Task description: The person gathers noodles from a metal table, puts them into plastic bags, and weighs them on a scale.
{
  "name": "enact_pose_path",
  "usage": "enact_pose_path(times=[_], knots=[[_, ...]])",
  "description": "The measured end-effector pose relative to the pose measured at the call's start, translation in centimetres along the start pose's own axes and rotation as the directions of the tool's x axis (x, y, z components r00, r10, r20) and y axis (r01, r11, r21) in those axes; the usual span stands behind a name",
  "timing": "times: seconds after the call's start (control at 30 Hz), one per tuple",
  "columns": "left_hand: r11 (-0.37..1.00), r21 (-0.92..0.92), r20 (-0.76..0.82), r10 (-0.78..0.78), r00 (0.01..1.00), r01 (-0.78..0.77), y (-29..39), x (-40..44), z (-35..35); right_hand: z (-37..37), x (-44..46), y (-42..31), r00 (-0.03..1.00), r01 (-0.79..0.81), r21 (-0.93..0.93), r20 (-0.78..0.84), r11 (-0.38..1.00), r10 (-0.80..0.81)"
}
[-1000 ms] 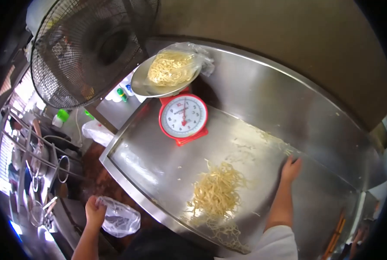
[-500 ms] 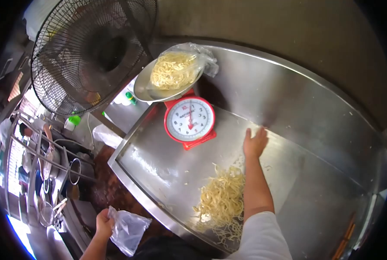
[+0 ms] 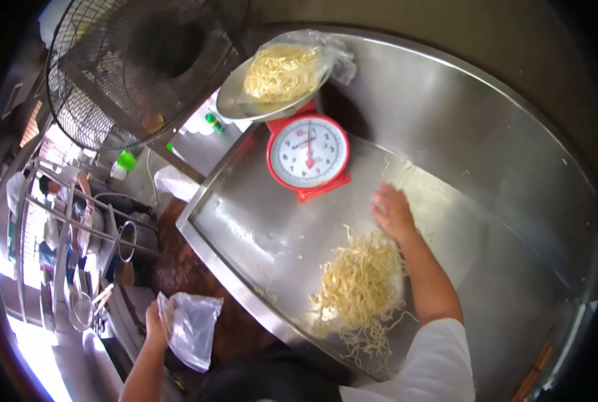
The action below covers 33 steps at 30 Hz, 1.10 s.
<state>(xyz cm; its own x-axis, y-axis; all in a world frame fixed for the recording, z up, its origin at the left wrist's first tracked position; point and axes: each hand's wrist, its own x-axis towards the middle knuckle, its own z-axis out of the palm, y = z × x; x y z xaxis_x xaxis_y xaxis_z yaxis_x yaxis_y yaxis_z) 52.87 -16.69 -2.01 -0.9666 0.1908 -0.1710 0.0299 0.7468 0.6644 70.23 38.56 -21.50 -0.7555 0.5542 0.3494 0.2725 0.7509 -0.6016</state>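
Observation:
A crumpled clear plastic bag (image 3: 195, 328) hangs from my left hand (image 3: 156, 323), which is closed on its edge beyond the table's front rim. My right hand (image 3: 391, 211) hovers over the steel table just past a loose heap of pale yellow noodles (image 3: 359, 281). Its fingers look loosely extended and slightly blurred, with nothing seen in them. Farther back stands a red dial scale (image 3: 308, 154). On its metal pan (image 3: 229, 100) rests a clear bag of noodles (image 3: 282, 72), its loose end spread to the right.
The steel table (image 3: 500, 221) has a raised rim and scattered noodle bits. A large caged fan (image 3: 131, 67) stands at the back left. Beyond the left edge are metal pots (image 3: 137, 241), rails and other people at work. Wooden sticks (image 3: 535, 368) lie at the lower right.
My right hand has drawn slightly nearer the noodle heap, its fingers less spread. Noodles in the heap look shifted and looser. My left hand still holds the bag. The view has tilted a little.

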Motion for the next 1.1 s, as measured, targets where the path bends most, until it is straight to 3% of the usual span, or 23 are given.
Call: enact_pose_path(times=[0.07, 0.1, 0.13, 0.3, 0.4, 0.43, 0.5, 0.57, 0.63, 0.7, 0.73, 0.8, 0.83, 0.97, 1.03, 1.1], knots=[[0.981, -0.191, 0.018, 0.021, 1.0, -0.018, 1.0, 0.1, 0.4, 0.6, -4.2, -3.4, 0.992, 0.079, 0.09, 0.09, 0.993, -0.087], [0.966, -0.251, 0.05, -0.048, 0.998, 0.059, 2.6, -0.1, 0.7, 0.2, -6.1, -5.1, 0.978, 0.003, 0.169, 0.206, 0.986, -0.039], [0.943, -0.307, 0.086, -0.11, 0.99, 0.132, 4.2, -0.1, 0.6, -0.5, -7.3, -7.3, 0.96, -0.016, 0.139, 0.28, 0.99, -0.024], [0.836, -0.526, 0.264, -0.015, 0.964, 0.157, 4.9, 2.2, 1.4, -3.7, -12.1, -12.9, 0.828, -0.018, -0.085, 0.557, 0.996, 0.063], [0.753, -0.639, 0.303, 0.056, 0.951, 0.159, 5.6, 3.3, 1.6, -6.0, -15.5, -15.8, 0.793, -0.101, -0.147, 0.585, 0.984, 0.169], [0.672, -0.721, 0.318, 0.105, 0.942, 0.168, 4.7, 4.1, 1.5, -6.4, -17.0, -16.5, 0.828, -0.104, -0.173, 0.531, 0.979, 0.182], [0.775, -0.63, 0.214, 0.237, 0.948, -0.051, 4.7, 4.5, 1.2, -6.3, -20.1, -17.8, 0.888, -0.111, -0.209, 0.417, 0.971, 0.192], [0.756, -0.653, 0.243, 0.271, 0.932, -0.049, 5.0, 5.0, 0.9, -5.1, -20.8, -18.7, 0.911, -0.093, -0.286, 0.363, 0.954, 0.197], [0.599, -0.782, 0.379, 0.233, 0.896, 0.175, 5.8, 6.5, 0.1, -3.3, -20.0, -19.3, 0.964, -0.059, -0.273, 0.233, 0.96, 0.126], [0.534, -0.797, 0.453, 0.221, 0.864, 0.281, 6.9, 8.6, 0.1, -1.0, -17.7, -19.3, 0.953, -0.02, -0.308, 0.28, 0.951, 0.111], [0.576, -0.762, 0.476, 0.191, 0.858, 0.295, 7.3, 9.9, 0.5, 0.1, -17.0, -19.5, 0.941, 0.01, -0.319, 0.323, 0.948, 0.098], [0.652, -0.711, 0.546, 0.277, 0.79, 0.263, 9.0, 12.3, 1.4, 1.4, -17.1, -19.8, 0.965, -0.014, -0.247, 0.25, 0.969, 0.078], [0.608, -0.726, 0.599, 0.327, 0.731, 0.323, 9.4, 14.4, 2.5, 1.8, -16.7, -19.8, 0.975, -0.035, -0.209, 0.207, 0.977, 0.079], [0.363, -0.856, 0.514, 0.528, 0.676, 0.368, 14.1, 13.8, 4.8, 2.2, -17.1, -19.9, 0.993, 0.03, -0.246, 0.116, 0.969, -0.001], [0.326, -0.719, 0.68, 0.513, 0.523, 0.614, 16.2, 14.5, 6.1, 2.1, -16.8, -20.0, 0.994, -0.008, -0.239, 0.102, 0.971, 0.033], [0.225, -0.756, 0.614, 0.569, 0.547, 0.614, 18.0, 13.8, 8.3, 2.4, -16.6, -19.8, 0.996, -0.04, -0.262, 0.07, 0.964, 0.06]])
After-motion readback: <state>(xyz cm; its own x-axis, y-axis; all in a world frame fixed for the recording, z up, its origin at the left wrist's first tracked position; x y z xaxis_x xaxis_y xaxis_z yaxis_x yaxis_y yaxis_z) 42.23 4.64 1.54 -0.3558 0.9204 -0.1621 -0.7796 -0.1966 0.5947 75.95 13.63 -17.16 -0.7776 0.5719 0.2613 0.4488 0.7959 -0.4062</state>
